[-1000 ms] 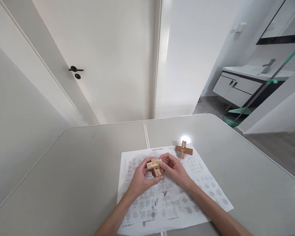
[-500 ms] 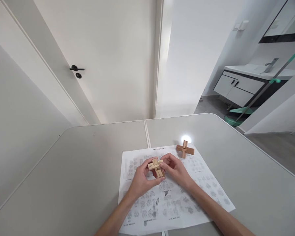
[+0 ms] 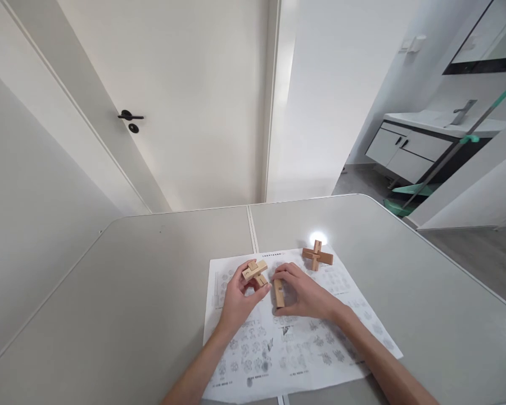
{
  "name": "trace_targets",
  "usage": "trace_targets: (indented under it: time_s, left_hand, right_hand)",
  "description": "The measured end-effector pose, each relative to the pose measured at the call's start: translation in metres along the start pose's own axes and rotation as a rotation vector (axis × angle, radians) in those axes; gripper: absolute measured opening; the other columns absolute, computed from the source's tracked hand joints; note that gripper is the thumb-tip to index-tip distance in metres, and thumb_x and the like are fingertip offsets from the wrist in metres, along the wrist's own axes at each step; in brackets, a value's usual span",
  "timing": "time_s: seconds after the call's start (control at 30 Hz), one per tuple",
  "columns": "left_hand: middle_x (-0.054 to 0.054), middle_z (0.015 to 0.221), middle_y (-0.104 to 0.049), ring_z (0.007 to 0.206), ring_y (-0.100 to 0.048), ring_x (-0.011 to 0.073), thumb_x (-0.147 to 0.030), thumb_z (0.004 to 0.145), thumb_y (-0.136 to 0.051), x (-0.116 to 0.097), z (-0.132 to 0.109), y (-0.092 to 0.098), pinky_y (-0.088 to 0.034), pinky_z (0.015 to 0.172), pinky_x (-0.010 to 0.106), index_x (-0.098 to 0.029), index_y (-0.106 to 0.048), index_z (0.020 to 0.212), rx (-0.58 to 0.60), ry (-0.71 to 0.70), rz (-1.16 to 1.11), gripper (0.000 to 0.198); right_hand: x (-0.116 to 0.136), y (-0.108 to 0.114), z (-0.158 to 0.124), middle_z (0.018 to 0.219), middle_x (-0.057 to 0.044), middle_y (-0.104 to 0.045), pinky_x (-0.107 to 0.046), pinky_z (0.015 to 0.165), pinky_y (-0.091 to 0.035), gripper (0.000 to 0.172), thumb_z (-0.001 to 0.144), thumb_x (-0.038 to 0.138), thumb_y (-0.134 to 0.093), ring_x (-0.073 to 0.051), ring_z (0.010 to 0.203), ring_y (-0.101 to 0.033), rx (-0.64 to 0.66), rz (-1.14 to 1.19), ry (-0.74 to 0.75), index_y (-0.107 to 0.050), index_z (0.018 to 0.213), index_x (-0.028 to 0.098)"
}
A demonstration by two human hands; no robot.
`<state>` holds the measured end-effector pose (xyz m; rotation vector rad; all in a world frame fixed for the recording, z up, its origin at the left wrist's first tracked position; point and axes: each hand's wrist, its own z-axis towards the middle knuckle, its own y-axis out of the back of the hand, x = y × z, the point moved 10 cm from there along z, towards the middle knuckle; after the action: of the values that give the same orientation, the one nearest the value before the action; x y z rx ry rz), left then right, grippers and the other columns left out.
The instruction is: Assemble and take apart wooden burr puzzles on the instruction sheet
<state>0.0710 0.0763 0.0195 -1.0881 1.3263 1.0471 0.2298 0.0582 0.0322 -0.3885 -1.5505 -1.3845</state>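
Note:
Pale interlocked wooden puzzle pieces (image 3: 255, 270) are in my left hand (image 3: 239, 299), gripped between thumb and fingers above the paper. A single notched wooden puzzle piece (image 3: 279, 295) is held lengthwise by my right hand (image 3: 306, 293), thumb at its near end and fingers at its far end. A small gap separates the two hands. Beneath both lies a printed sheet (image 3: 274, 349) covered in small grey diagrams. Whether the single piece touches the paper I cannot tell.
A darker cross-shaped wooden puzzle (image 3: 317, 256) stands at the sheet's far right corner. The sheet lies on a grey table (image 3: 122, 304) with a seam down its middle. Behind the table is a white door (image 3: 202, 101); a sink cabinet (image 3: 409, 147) stands off to the right.
One notched piece has come away from the puzzle, and my right hand now holds it apart. My left hand has shifted slightly left and up with the other pieces.

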Motion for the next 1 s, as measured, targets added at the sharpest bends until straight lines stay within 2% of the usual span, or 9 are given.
trace_targets:
  time_s: [0.07,0.17,0.27,0.37,0.53,0.67,0.73,0.9,1.0]
  left_hand:
    - [0.005,0.106,-0.071,0.091,-0.067,0.0183,-0.039,0.077,-0.084,0.0,-0.001,-0.002,-0.057,0.086,0.032,-0.024,-0.058,0.133,0.01,-0.011,0.01,0.063]
    - [0.006,0.11,-0.07,0.093,-0.068,0.019,-0.039,0.079,-0.083,-0.002,-0.003,-0.004,-0.057,0.088,0.033,-0.024,-0.055,0.135,0.013,-0.011,0.004,0.065]
    - [0.005,0.105,-0.07,0.09,-0.068,0.0191,-0.04,0.079,-0.083,-0.004,-0.003,-0.004,-0.058,0.087,0.034,-0.024,-0.055,0.135,0.006,0.0,0.021,0.065]
    - [0.003,0.098,-0.069,0.085,-0.067,0.0181,-0.041,0.079,-0.082,-0.003,-0.003,-0.001,-0.058,0.084,0.034,-0.024,-0.056,0.134,-0.008,0.01,0.044,0.063]
    - [0.004,0.103,-0.069,0.087,-0.065,0.0172,-0.04,0.079,-0.082,0.0,0.0,0.004,-0.056,0.081,0.031,-0.025,-0.054,0.135,-0.037,-0.003,0.019,0.064]
    - [0.003,0.102,-0.067,0.084,-0.064,0.0164,-0.041,0.079,-0.083,-0.001,0.0,0.004,-0.057,0.081,0.03,-0.025,-0.055,0.135,-0.046,-0.014,0.023,0.065]
    - [0.003,0.1,-0.067,0.082,-0.064,0.0161,-0.042,0.078,-0.083,-0.002,0.0,0.004,-0.056,0.08,0.03,-0.025,-0.055,0.134,-0.051,-0.019,0.032,0.065]
    - [0.002,0.096,-0.068,0.08,-0.062,0.0154,-0.042,0.078,-0.083,-0.003,-0.003,0.003,-0.054,0.078,0.029,-0.026,-0.056,0.135,-0.051,-0.031,0.075,0.064]
    - [0.002,0.099,-0.069,0.082,-0.063,0.0158,-0.042,0.079,-0.082,-0.003,-0.004,0.001,-0.054,0.079,0.029,-0.027,-0.055,0.136,-0.035,-0.039,0.094,0.064]
  right_hand:
    - [0.0,0.003,0.0,0.124,-0.008,-0.064,-0.047,0.093,-0.055,0.054,0.076,0.037,-0.086,-0.03,0.109,-0.062,-0.021,0.124,-0.042,-0.063,0.123,0.03]
    - [-0.001,0.007,0.001,0.126,-0.006,-0.066,-0.045,0.096,-0.055,0.058,0.084,0.035,-0.079,-0.026,0.107,-0.066,-0.034,0.4,-0.104,-0.056,0.137,0.033]
    - [-0.005,0.004,0.002,0.133,-0.008,-0.064,-0.042,0.086,-0.058,0.063,0.09,0.037,-0.071,-0.023,0.098,-0.07,-0.012,0.64,-0.156,-0.049,0.149,0.034]
    - [-0.011,0.003,0.002,0.136,-0.01,-0.065,-0.041,0.082,-0.057,0.058,0.098,0.043,-0.06,-0.021,0.09,-0.069,-0.02,0.713,-0.199,-0.045,0.153,0.034]
    - [-0.01,0.005,0.004,0.128,-0.012,-0.068,-0.045,0.093,-0.055,0.048,0.099,0.058,-0.055,-0.021,0.092,-0.069,-0.058,0.645,-0.172,-0.058,0.135,0.026]
    - [-0.022,0.004,0.005,0.091,-0.004,-0.07,-0.033,0.063,-0.054,0.049,0.098,0.061,-0.055,-0.018,0.066,-0.061,-0.126,0.544,-0.209,-0.064,0.128,0.024]
    - [-0.026,0.005,0.005,0.073,0.001,-0.064,-0.031,0.057,-0.049,0.047,0.099,0.061,-0.053,-0.017,0.058,-0.054,-0.151,0.404,-0.229,-0.067,0.127,0.026]
    - [-0.012,0.015,0.004,0.103,-0.006,-0.07,-0.041,0.086,-0.05,0.041,0.107,0.052,-0.038,-0.027,0.095,-0.063,-0.234,0.147,-0.12,-0.07,0.116,0.028]
    - [-0.012,0.014,0.0,0.098,-0.006,-0.069,-0.041,0.079,-0.051,0.034,0.106,0.049,-0.042,-0.027,0.087,-0.063,-0.237,0.079,-0.141,-0.061,0.125,0.028]
